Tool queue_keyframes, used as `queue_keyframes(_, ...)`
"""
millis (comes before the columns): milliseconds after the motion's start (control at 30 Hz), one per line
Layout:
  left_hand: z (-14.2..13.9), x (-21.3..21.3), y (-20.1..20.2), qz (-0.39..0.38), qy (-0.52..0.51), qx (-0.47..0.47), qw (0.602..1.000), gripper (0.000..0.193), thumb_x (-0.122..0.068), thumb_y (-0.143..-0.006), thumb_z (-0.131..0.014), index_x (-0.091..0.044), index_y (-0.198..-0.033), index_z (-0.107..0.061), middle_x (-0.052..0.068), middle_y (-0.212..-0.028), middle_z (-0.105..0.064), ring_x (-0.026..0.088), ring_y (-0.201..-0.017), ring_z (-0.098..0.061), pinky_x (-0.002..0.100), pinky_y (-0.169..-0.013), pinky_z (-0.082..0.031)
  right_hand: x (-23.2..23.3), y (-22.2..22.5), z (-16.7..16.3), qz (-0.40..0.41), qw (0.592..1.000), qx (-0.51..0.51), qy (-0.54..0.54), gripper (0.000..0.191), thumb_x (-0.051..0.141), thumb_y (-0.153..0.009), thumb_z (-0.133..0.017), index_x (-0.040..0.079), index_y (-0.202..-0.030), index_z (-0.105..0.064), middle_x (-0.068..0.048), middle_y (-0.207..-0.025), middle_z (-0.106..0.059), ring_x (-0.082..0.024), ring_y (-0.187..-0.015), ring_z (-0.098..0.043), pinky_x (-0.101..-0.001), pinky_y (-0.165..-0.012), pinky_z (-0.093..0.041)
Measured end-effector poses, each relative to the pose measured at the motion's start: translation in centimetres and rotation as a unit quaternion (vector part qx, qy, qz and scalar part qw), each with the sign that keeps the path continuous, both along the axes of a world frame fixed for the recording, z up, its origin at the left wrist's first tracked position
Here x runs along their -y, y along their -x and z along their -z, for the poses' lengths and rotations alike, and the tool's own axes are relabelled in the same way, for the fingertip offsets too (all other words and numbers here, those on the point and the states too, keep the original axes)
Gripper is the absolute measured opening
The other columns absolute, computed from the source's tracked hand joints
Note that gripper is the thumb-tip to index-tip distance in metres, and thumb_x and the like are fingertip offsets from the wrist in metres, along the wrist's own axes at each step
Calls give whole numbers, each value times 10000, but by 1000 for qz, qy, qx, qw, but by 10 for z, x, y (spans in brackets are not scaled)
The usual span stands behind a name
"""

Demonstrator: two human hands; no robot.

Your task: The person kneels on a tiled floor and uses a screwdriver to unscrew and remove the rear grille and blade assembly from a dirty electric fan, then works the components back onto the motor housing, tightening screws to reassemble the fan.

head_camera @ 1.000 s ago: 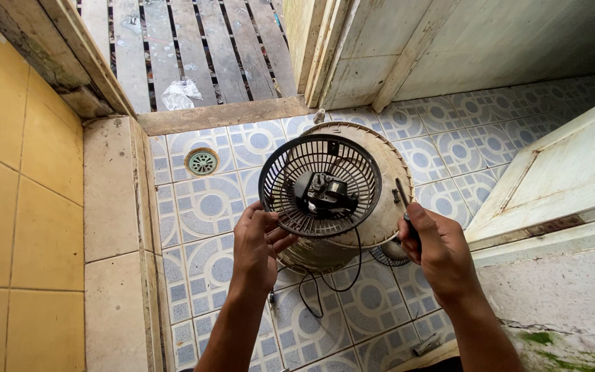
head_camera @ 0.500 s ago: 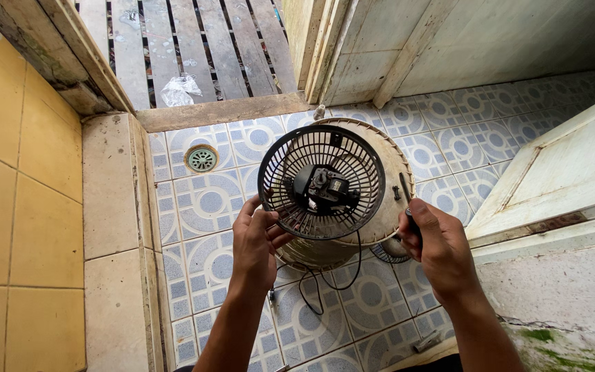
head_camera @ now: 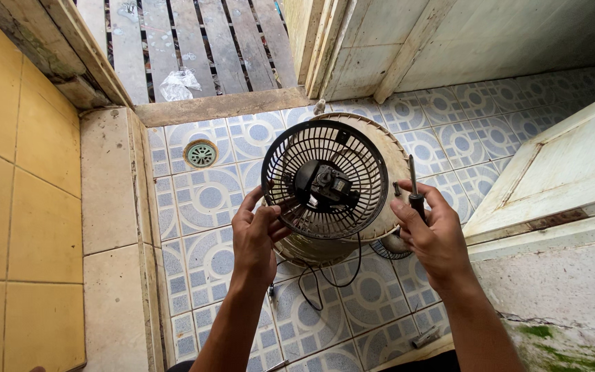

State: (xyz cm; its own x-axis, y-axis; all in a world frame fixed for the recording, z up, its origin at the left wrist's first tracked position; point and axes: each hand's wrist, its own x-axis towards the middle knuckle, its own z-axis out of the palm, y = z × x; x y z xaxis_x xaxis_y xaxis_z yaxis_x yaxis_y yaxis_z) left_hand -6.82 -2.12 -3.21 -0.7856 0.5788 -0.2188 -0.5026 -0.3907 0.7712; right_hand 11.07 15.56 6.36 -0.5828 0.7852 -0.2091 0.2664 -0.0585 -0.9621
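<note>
Patterned blue-and-white floor tiles (head_camera: 208, 200) fill the middle of the frame, with yellow wall tiles (head_camera: 8, 207) on the left, a round metal floor drain (head_camera: 201, 153) at upper left of centre, and weathered wooden slats (head_camera: 194, 34) along the top. At the centre of the frame a round black plastic fan grille with its motor housing (head_camera: 325, 180) is held above a dirty cream-coloured round fan shell (head_camera: 387, 165).

The left hand (head_camera: 256, 234) has its fingers closed on the grille's lower left rim. The right hand (head_camera: 435, 234) is wrapped around a black-handled screwdriver (head_camera: 413, 184), shaft pointing up, while resting near the shell's right edge.

Judging by its thin ribs, the grille is probably light but springy, and the ribs could snap or bend; the thicker outer ring looks like the safer place to grip. The motor likely makes the middle heavier than the rim.

A black power cord (head_camera: 321, 275) dangles below, its end hard to trace. Whatever lies under the shell is hidden, and a small dark mesh piece (head_camera: 387, 249) behind the right hand is mostly covered.
</note>
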Motion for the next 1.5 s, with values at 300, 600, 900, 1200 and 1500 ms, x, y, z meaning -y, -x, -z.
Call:
queue_keyframes(300, 8, -4, -2, -20, -10, 25, 999, 686, -167, -897, -646, 88, -1482, -392, 163, -1004, -734, 180, -796, -749, 290, -693, -630, -49, -12, 42, 95, 973, 90, -192, 238, 173, -877, -785, 50, -1080, -789, 61, -590, -512, -38, -490, -400, -236, -452, -294)
queue_keyframes(600, 6, -7, -5, -20, 9, -13, 1000, 702, -153, -872, -649, 108, -1465, -378, 198, -997, -739, 211, -800, -770, 320, -734, -660, -61, 11, 54, 68, 912, 271, -301, 265, 334, -823, -851, 109, -959, -814, -47, -650, -712, -152, -571, -671, -316, -550, -502)
queue_keyframes(900, 5, -5, -5, -10, 17, -50, 999, 674, -99, -887, -585, 126, -1485, -372, 184, -956, -728, 190, -767, -744, 321, -745, -655, -81, 17, 61, 41, 881, 327, -340, 252, 322, -880, -797, 70, -876, -811, -109, -680, -737, -239, -617, -706, -373, -632, -546)
queue_keyframes(1200, 13, 1, 5, -10, 74, -108, 991, 655, -156, -888, -583, 102, -1483, -492, 140, -863, -740, 141, -656, -683, 286, -628, -607, -75, 1, 24, 4, 993, 31, 116, 139, 168, -916, -748, 45, -954, -694, 74, -657, -498, -33, -472, -297, -229, -418, -242)
queue_keyframes(1500, -4, 0, 3, 18, 116, -116, 986, 673, -408, -919, -578, 40, -1419, -526, 129, -1008, -753, 130, -848, -746, 277, -543, -651, -74, -10, 27, -10, 933, -75, 352, 212, 274, -989, -641, 68, -943, -669, 16, -755, -583, -34, -485, -311, -205, -403, -274)
